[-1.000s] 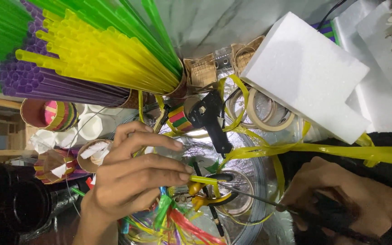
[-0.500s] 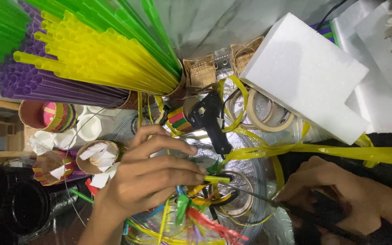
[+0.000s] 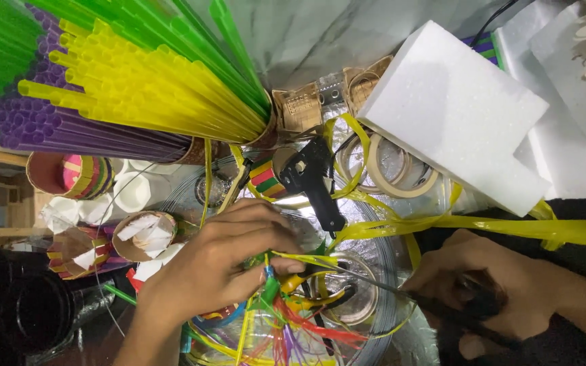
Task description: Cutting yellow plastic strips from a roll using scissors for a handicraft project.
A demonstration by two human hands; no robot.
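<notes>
My left hand (image 3: 211, 268) pinches a small bundle of coloured plastic strips (image 3: 286, 318) (green, yellow, red, blue) between thumb and fingertips. The strips fan out below the pinch, over a shiny round silver tray (image 3: 381, 271). My right hand (image 3: 483, 291) is closed around the black handles of a pair of scissors (image 3: 367, 281). Their thin blades point left and reach the bundle just beside my left fingertips. Whether the blades touch the strips I cannot tell.
Long yellow, green and purple straws (image 3: 123, 88) fan across the upper left. A white foam block (image 3: 456, 115) lies upper right, with a black glue gun (image 3: 313, 179) and tape rolls (image 3: 401, 166) between. A yellow ribbon (image 3: 510, 227) runs right. Paper cups (image 3: 144, 234) and black tubes (image 3: 15, 298) stand left.
My left hand has slid a little right and lower with the strips, and the bundle now fans out more below the fingers. The right hand and scissors have barely moved.
</notes>
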